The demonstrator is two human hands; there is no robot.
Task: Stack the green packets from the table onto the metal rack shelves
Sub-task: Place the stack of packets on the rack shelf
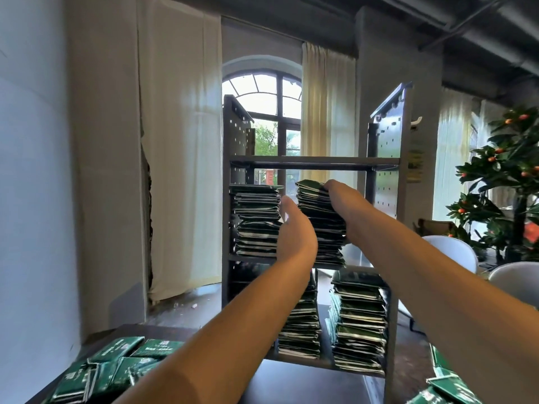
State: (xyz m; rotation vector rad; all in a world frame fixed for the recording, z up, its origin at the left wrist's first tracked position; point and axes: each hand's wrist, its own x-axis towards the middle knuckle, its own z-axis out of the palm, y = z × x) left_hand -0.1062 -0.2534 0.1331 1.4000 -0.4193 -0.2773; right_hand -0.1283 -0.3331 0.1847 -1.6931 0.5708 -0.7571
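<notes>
Hands reach forward from the bottom of the view to a dark metal rack (313, 163) standing at the centre, backed by an arched window. On its middle shelf, at about 12 o'clock from the hands, sit two tall stacks of green packets. The right hand (339, 196) curls its fingers over the top of the right-hand stack (319, 220), gripping it along the right side. The left hand (294, 231) has straight fingers and lies flat against that same stack's left face, steadying rather than grasping. The neighbouring stack (256, 220) stands just beside, at 9 o'clock. Two more stacks (358, 322) fill the lower shelf at 6 o'clock.

Loose green packets (116, 363) lie scattered on the dark table (306, 383) at 7 o'clock, with a few more at 5 o'clock, so work remains.

These packets look thin, flat and light, with glossy, probably slippery faces; a tall pile would likely slump or slide. Squeezing a pile from both sides, with fingers over the top, seems the safest hold.

White printing shows on the loose packets, but it is too blurred to read.

An artificial orange tree (507, 176) stands at 3 o'clock.
</notes>
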